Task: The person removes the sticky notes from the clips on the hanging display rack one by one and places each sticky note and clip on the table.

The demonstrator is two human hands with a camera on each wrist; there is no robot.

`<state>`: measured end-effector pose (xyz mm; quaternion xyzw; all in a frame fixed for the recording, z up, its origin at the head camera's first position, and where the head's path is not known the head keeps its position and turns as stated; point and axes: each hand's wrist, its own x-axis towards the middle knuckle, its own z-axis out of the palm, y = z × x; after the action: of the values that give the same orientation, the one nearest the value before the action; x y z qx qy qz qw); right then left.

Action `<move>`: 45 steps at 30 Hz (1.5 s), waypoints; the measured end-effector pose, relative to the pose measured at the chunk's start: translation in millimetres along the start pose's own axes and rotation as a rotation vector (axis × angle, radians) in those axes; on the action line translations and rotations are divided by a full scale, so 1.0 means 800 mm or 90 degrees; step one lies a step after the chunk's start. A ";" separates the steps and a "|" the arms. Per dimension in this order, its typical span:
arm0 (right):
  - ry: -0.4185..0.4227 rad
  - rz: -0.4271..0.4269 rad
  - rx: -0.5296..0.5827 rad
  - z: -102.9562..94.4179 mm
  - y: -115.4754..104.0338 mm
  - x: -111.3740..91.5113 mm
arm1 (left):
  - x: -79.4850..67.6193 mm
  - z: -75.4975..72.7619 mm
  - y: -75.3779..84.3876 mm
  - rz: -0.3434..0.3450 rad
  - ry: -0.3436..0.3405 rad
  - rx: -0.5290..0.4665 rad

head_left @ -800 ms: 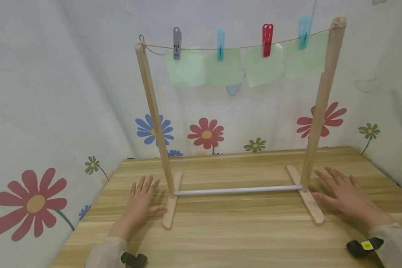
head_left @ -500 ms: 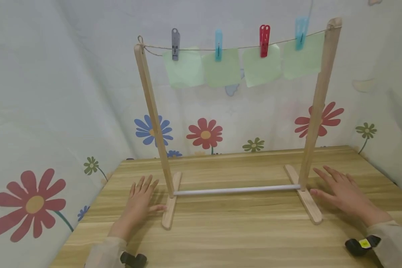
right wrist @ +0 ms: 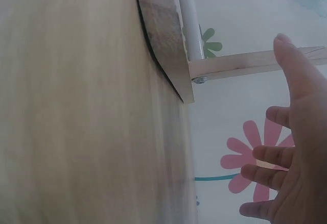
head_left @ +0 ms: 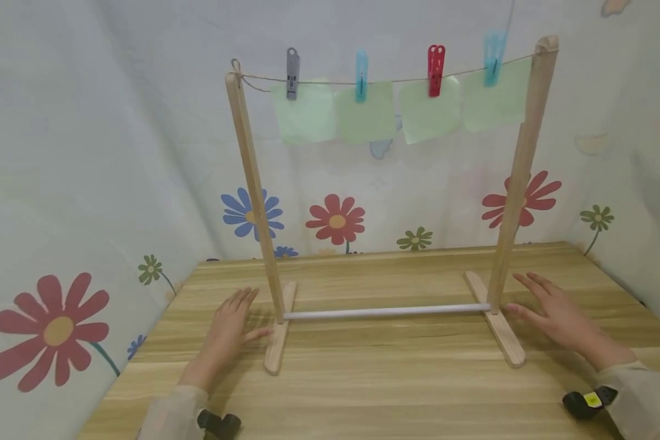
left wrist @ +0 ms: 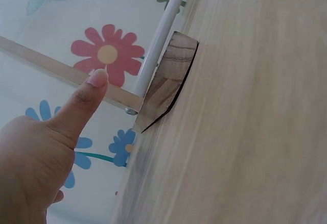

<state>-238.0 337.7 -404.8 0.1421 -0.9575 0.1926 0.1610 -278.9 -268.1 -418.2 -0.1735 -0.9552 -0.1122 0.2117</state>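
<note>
A wooden stand with a left post (head_left: 253, 183) and a right post (head_left: 522, 183) stands on the table, a white rod (head_left: 385, 312) joining its feet. Twine (head_left: 407, 80) runs between the post tops. Several pale green paper squares (head_left: 365, 119) hang from it under a grey clothespin (head_left: 292, 73), a red clothespin (head_left: 436, 70) and two light blue ones, one being the left blue clothespin (head_left: 361, 76). My left hand (head_left: 227, 330) lies beside the left foot (head_left: 277, 348), thumb pointing at it. Beyond the right foot (head_left: 507, 339), my right hand (head_left: 558, 318) has its fingers extended. Neither holds anything.
The wood-grain table (head_left: 385, 391) backs onto a white curtain (head_left: 115, 122) printed with flowers. Black wrist cameras sit by both cuffs, such as the right wrist camera (head_left: 588, 402).
The head view has shifted slightly. The fingers of both hands are drawn a little closer together. The stand, papers and clothespins keep their arrangement.
</note>
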 end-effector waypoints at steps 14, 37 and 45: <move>0.033 -0.014 0.063 -0.005 -0.007 0.000 | 0.003 -0.009 0.007 -0.032 0.045 -0.073; 0.144 -0.033 0.074 -0.053 -0.051 0.006 | 0.015 -0.039 0.065 0.010 0.221 -0.253; 0.135 -0.027 0.103 -0.073 -0.078 0.018 | 0.021 -0.054 0.081 -0.017 0.226 -0.349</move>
<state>-215.4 303.9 -328.8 0.1539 -0.9133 0.2794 0.2533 -253.0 -216.3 -363.6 -0.1891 -0.8399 -0.3965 0.3187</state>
